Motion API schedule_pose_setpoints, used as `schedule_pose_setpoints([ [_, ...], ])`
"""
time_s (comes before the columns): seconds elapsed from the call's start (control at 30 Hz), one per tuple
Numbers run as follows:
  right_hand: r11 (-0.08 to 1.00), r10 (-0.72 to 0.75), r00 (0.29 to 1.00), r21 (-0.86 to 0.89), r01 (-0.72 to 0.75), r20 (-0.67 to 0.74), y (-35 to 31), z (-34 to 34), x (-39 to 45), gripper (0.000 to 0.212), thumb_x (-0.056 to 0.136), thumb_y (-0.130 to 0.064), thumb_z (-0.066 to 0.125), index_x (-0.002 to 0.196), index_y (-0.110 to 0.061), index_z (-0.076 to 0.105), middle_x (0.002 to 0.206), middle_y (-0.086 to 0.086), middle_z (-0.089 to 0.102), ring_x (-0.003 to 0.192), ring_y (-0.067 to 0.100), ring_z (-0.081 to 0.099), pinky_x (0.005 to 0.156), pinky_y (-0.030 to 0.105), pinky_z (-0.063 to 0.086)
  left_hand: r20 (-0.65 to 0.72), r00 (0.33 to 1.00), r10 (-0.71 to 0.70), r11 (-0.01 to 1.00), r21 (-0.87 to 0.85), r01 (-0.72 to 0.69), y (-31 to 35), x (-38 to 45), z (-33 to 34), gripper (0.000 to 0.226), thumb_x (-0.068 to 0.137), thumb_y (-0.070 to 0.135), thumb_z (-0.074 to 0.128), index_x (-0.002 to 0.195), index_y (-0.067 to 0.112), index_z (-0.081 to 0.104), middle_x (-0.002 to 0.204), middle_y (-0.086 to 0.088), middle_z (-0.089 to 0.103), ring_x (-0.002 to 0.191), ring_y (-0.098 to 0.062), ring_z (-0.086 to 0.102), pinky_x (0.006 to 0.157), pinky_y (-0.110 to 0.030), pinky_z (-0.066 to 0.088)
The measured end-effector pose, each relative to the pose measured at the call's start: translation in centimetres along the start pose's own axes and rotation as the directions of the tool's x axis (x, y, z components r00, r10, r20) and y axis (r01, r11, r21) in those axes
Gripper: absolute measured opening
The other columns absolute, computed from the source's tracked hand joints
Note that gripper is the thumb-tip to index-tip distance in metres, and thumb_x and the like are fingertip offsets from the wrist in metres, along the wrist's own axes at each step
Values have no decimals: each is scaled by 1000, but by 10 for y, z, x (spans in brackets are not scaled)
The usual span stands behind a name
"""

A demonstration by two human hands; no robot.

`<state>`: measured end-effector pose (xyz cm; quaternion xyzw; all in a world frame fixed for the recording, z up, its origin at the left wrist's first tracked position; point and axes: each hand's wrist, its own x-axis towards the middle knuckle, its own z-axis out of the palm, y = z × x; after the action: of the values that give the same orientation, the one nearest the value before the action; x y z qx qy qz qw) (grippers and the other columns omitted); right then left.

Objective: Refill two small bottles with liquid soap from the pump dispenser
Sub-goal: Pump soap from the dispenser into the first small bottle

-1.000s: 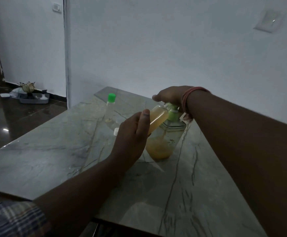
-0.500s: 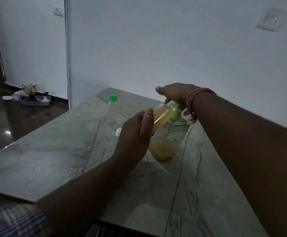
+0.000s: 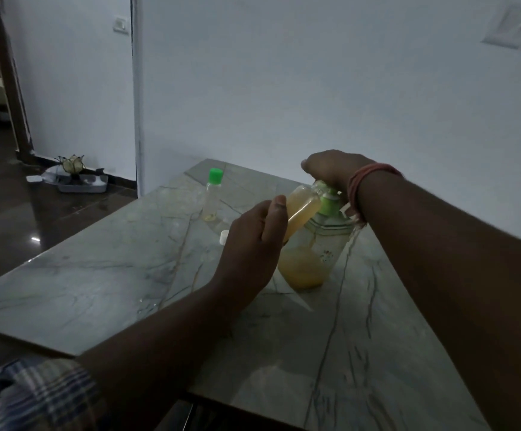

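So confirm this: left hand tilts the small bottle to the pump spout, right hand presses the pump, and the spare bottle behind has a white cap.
Not quite: the head view shows the spare bottle wearing a green cap. A loose white cap lies on the table. The rest holds.

Two small bottles are in view: one filled with orange soap (image 3: 302, 209), tilted at the pump, and one nearly empty with a green cap (image 3: 212, 194). There is one pump dispenser (image 3: 318, 247) and one loose white cap (image 3: 224, 237) on the one tabletop (image 3: 97, 275). Two hands show, the left (image 3: 254, 244) and the right (image 3: 330, 166).
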<state>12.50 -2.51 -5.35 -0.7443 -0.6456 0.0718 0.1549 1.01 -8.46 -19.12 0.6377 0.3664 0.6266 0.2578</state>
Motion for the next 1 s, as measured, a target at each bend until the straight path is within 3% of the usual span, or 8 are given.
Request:
schedule_pose_setpoints([
  [0.13, 1000, 24, 997, 17, -25, 77, -2, -2, -2, 36, 97, -29, 38, 115, -5, 58, 102, 12, 63, 75, 24, 55, 73, 33, 47, 23, 999, -27, 1000, -16, 27, 3, -2, -1, 39, 104, 46, 32, 77, 31, 56, 64, 6, 59, 53, -3, 58, 48, -20, 41],
  [0.23, 999, 10, 995, 31, -13, 96, -1, -5, -2, 44, 97, -41, 38, 120, -7, 56, 103, 11, 62, 80, 24, 59, 70, 32, 49, 29, 999, -42, 999, 1, 42, 3, -1, -1, 39, 102, 50, 31, 79, 32, 57, 64, 7, 59, 56, -3, 60, 47, -17, 41],
  [0.33, 999, -35, 999, 29, 34, 31, 1, -3, -1, 39, 99, -27, 30, 109, -5, 61, 119, 14, 62, 91, 26, 55, 81, 33, 42, 7, 999, -33, 999, 9, 33, 0, 1, 0, 43, 100, 57, 30, 77, 33, 57, 65, 11, 63, 55, -4, 59, 45, -17, 42],
  [0.43, 1000, -1, 999, 19, 0, 51, 0, 1, -6, 29, 96, -8, 31, 83, -5, 57, 105, 17, 65, 78, 26, 53, 63, 27, 38, -4, 1000, -21, 1000, 5, 21, -1, 2, 0, 45, 101, 55, 32, 74, 30, 58, 68, 4, 64, 53, -7, 56, 49, -39, 46],
  [0.53, 997, 33, 997, 64, -37, 63, 0, -2, -5, 27, 97, -19, 33, 84, -8, 54, 80, 8, 57, 56, 18, 49, 49, 22, 36, 9, 999, -34, 999, -2, 34, 0, 1, -1, 43, 102, 51, 33, 77, 29, 59, 64, 7, 62, 53, -5, 56, 49, -34, 44],
  [0.67, 995, 16, 998, 100, -22, 59, 1, -4, -1, 34, 99, -28, 30, 102, -9, 59, 92, 8, 60, 66, 18, 51, 67, 31, 46, 17, 999, -49, 999, 16, 49, 0, 1, 0, 42, 99, 55, 32, 78, 32, 58, 64, 7, 61, 55, -4, 59, 49, -24, 43],
  [0.83, 998, 54, 998, 27, -55, 26, -1, 1, -6, 31, 96, -28, 34, 78, -13, 54, 78, 4, 59, 55, 15, 50, 46, 21, 34, -11, 1000, -23, 999, 40, 24, 1, 1, -1, 46, 98, 58, 29, 73, 31, 57, 66, 10, 62, 58, -10, 59, 52, -33, 45],
  [1.0, 999, 9, 998, 51, -12, 66, -4, -6, -10, 31, 96, -29, 35, 88, -12, 60, 73, 5, 56, 58, 18, 50, 63, 29, 45, 10, 999, -33, 999, 31, 32, 4, 0, -2, 44, 98, 57, 31, 74, 32, 58, 62, 8, 59, 56, -8, 58, 50, -30, 44],
])
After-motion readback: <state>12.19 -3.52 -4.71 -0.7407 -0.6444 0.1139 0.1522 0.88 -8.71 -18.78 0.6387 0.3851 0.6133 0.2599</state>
